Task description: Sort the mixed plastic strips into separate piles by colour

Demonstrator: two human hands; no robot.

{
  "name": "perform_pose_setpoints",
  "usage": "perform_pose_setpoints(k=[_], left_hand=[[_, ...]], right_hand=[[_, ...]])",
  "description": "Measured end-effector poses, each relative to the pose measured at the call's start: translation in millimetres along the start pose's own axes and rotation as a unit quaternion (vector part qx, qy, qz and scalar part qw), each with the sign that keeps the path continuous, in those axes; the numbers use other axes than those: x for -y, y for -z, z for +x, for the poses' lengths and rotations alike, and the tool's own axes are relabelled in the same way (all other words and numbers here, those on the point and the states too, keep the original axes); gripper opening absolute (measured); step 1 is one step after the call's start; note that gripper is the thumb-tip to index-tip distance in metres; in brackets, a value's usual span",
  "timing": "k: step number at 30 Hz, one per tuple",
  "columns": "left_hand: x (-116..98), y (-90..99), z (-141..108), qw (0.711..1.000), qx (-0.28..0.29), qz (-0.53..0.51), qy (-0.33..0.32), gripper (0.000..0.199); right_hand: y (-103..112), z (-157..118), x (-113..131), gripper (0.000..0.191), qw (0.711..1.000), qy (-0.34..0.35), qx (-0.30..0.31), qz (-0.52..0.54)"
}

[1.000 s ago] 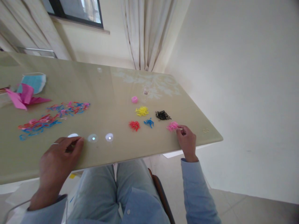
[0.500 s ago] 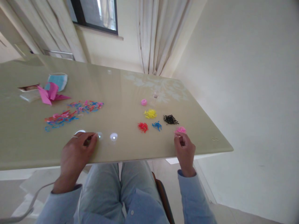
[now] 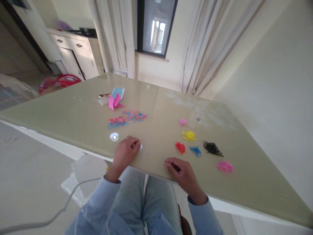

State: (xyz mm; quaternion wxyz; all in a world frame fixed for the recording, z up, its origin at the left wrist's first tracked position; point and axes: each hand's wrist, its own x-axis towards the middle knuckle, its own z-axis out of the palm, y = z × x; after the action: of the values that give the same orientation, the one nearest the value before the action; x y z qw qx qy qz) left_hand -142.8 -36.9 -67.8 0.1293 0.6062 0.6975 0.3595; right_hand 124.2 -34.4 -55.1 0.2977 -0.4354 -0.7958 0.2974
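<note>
My left hand (image 3: 126,151) rests on the table near its front edge, thumb and forefinger pressed together. Just past the fingertips shows a small whitish round piece (image 3: 141,147), partly hidden. My right hand (image 3: 181,171) hovers low by the front edge, closed in a pinch; anything in it is too small to make out. Small rubber-band-like loops lie sorted by colour: a red pile (image 3: 180,148), a blue pile (image 3: 195,151), a yellow pile (image 3: 189,135), a black pile (image 3: 212,148) and a pink pile (image 3: 225,166). A mixed-colour heap (image 3: 118,121) lies beyond my left hand.
A clear round dish (image 3: 114,136) sits left of my left hand. Farther back are pink folded paper (image 3: 114,102), a blue face mask (image 3: 118,92) and a small pink round object (image 3: 183,122). The table's front edge (image 3: 156,176) runs before my lap.
My right hand has left the pink pile and moved leftward, closer to my left hand. The head view has turned left, bringing a cabinet into sight.
</note>
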Motion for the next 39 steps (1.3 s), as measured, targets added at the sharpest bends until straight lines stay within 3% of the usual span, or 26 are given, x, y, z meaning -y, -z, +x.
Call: perform_pose_setpoints(k=[5,10,14,25,39], left_hand=[[13,18.9,23,0.994,-0.005,-0.097,0.058,0.027],[36,50.7,54,0.993,-0.073,0.018,0.086,0.023],[48,65.9,72,0.987,-0.064,0.103,0.1,0.026],[46,55.8,97,0.975,0.035,0.189,0.109,0.031],[47,54.4,102,0.976,0.073,0.195,0.068,0.03]], right_hand=[[5,5,-11,0.032,0.984,-0.106,-0.048,0.134],[5,1,-13,0.036,0.985,-0.107,-0.049,0.123],[3,2,-12,0.035,0.994,-0.076,-0.057,0.062],[1,3,-13,0.031,0.996,-0.04,-0.084,0.007],[1,4,-8,0.032,0.995,-0.039,-0.091,-0.012]])
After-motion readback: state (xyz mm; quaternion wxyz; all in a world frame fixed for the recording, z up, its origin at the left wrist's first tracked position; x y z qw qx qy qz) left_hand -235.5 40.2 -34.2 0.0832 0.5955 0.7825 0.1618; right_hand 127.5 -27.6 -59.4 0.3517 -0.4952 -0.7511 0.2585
